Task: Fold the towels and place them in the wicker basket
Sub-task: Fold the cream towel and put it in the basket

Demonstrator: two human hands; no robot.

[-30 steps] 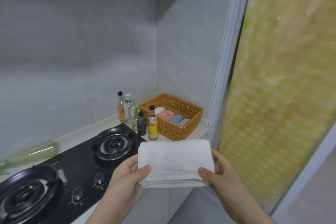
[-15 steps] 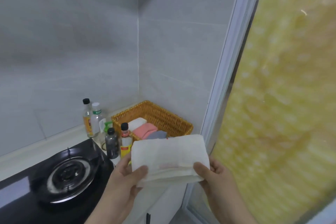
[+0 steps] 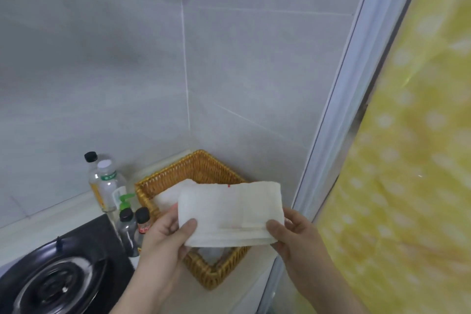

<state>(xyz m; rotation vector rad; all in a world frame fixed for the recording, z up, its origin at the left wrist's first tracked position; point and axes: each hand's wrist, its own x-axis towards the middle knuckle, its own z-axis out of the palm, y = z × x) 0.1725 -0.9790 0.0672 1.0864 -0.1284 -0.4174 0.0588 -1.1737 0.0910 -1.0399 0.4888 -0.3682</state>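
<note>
Our left hand (image 3: 163, 234) and right hand (image 3: 297, 236) each pinch one near corner of the white folded terry towel (image 3: 229, 211), thumb on top and the other fingers curled out of sight underneath. That grip matches what it was a second ago. What has changed is the place. A second ago the towel was short of the honey-brown woven wicker basket (image 3: 178, 168), out over the bench edge, and half a second ago it had only reached the basket's near side. Now it hangs level above the basket's middle and near half. We judge the folding of this towel finished and the carry nearly done, so what remains is to lower it in and let go.

The towel now covers most of the basket's inside. The pink and grey pieces that showed earlier are behind it, so we cannot tell which slot is free. Only a pale rolled towel (image 3: 168, 196) at the basket's left side shows, plus a pale patch below the held towel's near edge that we cannot identify. Whether the towel touches anything inside the basket cannot be made out, and the basket's right rim is hidden.

The pale stone bench (image 3: 257, 265) shows just right of the basket. Left of the basket stand clear plastic bottles (image 3: 108, 186) and small dark bottles (image 3: 127, 224). Further left, the black glass gas hob (image 3: 58, 278) is cut off by the frame.
</note>
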